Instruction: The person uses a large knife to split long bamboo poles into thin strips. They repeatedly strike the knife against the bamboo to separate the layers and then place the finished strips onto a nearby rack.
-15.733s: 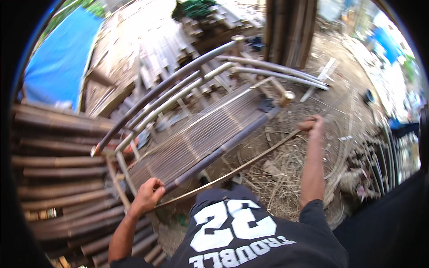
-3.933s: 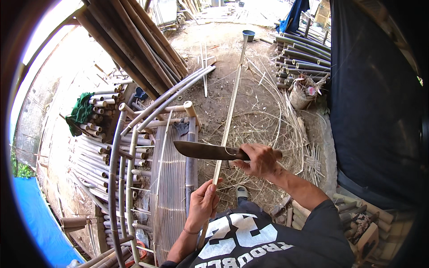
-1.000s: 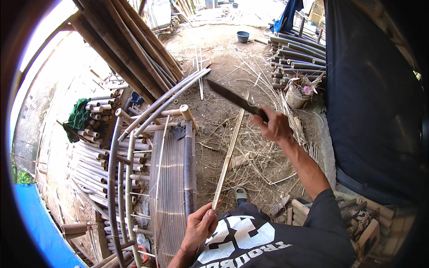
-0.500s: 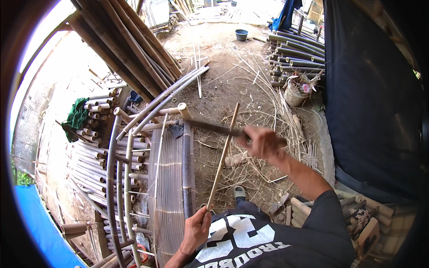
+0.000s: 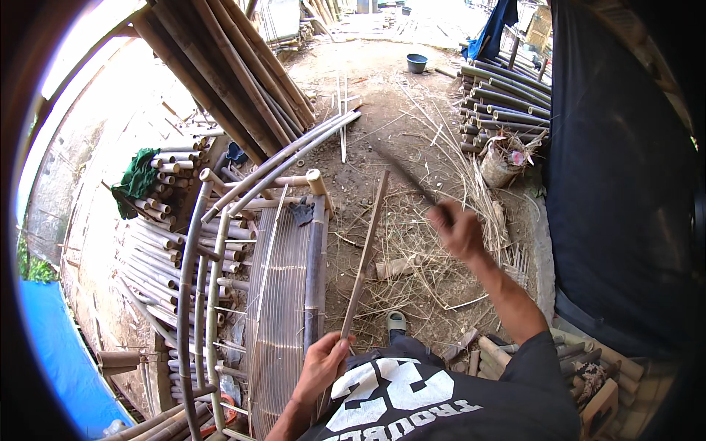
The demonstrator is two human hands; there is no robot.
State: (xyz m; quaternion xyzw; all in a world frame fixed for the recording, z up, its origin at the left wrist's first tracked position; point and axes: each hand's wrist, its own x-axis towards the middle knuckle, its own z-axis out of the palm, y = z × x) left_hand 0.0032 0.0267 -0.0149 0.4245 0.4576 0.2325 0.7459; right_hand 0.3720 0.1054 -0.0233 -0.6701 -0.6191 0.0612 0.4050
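Observation:
My left hand [image 5: 323, 361] is closed round the lower end of a long, narrow bamboo strip [image 5: 366, 259], which slants up and away in front of me. In my right hand [image 5: 463, 235] is the handle of a long-bladed machete [image 5: 412, 180], its dark blade blurred and angled up to the left. Blade and strip are apart, with the blade to the right of the strip's upper end. Left of the strip stands a bamboo bench [image 5: 283, 294] with a slatted top, and a dark cloth or glove [image 5: 301, 212] lies on its far end.
Loose bamboo shavings [image 5: 434, 264] litter the dirt floor around a short wood block [image 5: 396, 267]. Stacked bamboo poles [image 5: 507, 95] lie at the far right, beside a dark hanging sheet [image 5: 625, 184]. More poles [image 5: 154, 257] are piled at left. A bucket [image 5: 416, 63] stands far ahead.
The machete has come off the strip, swinging up and to the right with my right hand. The strip has turned in my left hand, showing a browner face. The view has shifted slightly.

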